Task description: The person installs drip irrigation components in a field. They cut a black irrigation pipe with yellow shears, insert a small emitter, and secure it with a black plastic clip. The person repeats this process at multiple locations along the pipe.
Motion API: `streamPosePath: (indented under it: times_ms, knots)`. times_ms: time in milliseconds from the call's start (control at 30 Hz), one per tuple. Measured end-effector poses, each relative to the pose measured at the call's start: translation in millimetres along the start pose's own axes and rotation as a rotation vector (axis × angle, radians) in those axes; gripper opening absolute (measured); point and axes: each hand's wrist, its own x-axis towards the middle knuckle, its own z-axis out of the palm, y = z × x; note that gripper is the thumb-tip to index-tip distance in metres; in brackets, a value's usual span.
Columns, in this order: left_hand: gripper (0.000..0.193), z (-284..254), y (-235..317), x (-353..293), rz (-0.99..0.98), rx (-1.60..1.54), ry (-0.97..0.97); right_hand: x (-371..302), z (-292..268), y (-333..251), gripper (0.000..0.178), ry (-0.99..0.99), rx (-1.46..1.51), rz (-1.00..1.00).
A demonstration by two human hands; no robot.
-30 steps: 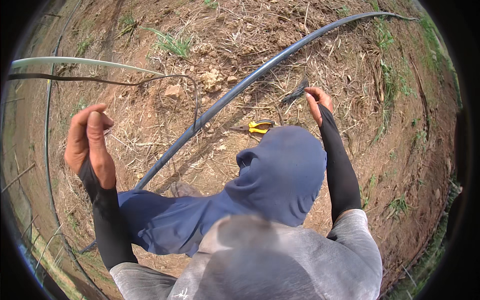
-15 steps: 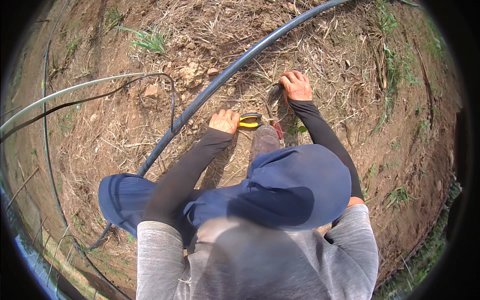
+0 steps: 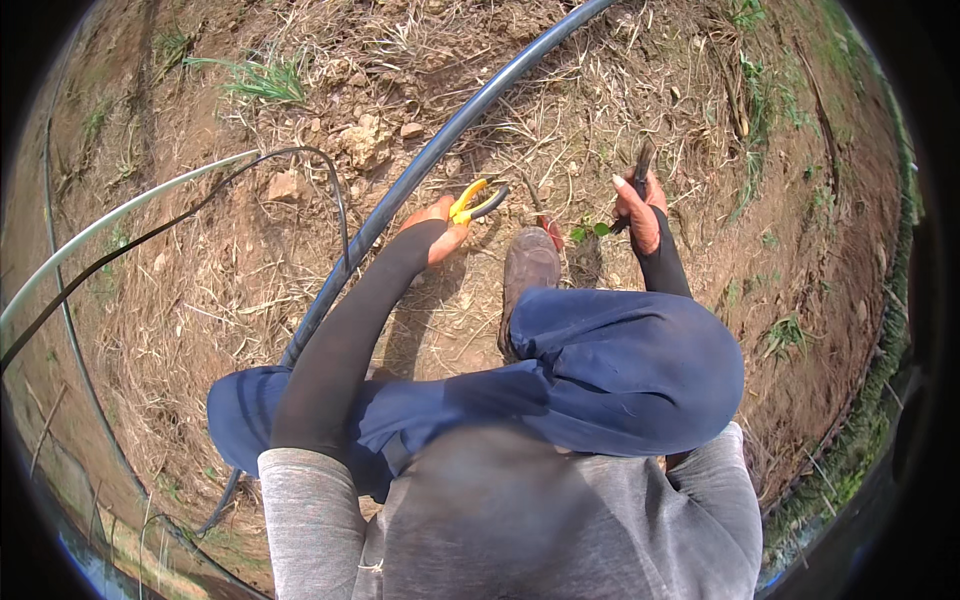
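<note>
My left hand (image 3: 437, 228) is closed around a pair of pliers (image 3: 466, 207) with yellow and black handles. The two handles spread apart beyond my fingers, and my palm hides the rest of the tool. My right hand (image 3: 645, 212), raised a little off the soil with the thumb up, grips a dark slender object (image 3: 641, 170). Its kind is unclear; it sticks out above and below my fingers. Between my hands, a brown shoe (image 3: 532, 270) stands on the ground, with a small red thing (image 3: 552, 232) by its toe.
A thick black pipe (image 3: 420, 165) crosses the ground diagonally, just beyond my left forearm. A pale hose (image 3: 130, 215) and a thin black tube (image 3: 200, 205) curve in from the left. A small green seedling (image 3: 590, 232) grows beside the shoe. Dry straw, clods and grass tufts (image 3: 265, 80) lie around.
My left hand has turned, tilting the pliers' handles upward and away. My right hand has drawn back from the ground and rolled over, showing the dark object. The view has shifted slightly.
</note>
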Motion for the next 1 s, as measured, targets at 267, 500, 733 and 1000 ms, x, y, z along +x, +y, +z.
streamPosePath:
  times_ms: [267, 500, 733, 1000]
  knots:
    - [0.041, 7.6, -14.9, 11.3, 0.042, -0.181, 0.041, -10.8, 87.9, 48.7, 0.028, -0.072, -0.943, -0.253]
    - [0.038, -18.3, 11.9, 4.2, 0.074, -0.212, -0.019, 8.4, 62.4, 35.0, 0.024, 0.23, -0.437, -0.175]
    - [0.03, -93.9, 92.1, -66.2, 0.213, -0.042, -0.03, -96.2, -29.0, -212.1, 0.016, 0.339, 0.279, -0.198]
    - [0.017, -75.3, 174.5, -225.7, 0.053, -0.359, 0.021, -194.3, -63.6, -242.6, 0.006, 0.461, 0.707, 0.035]
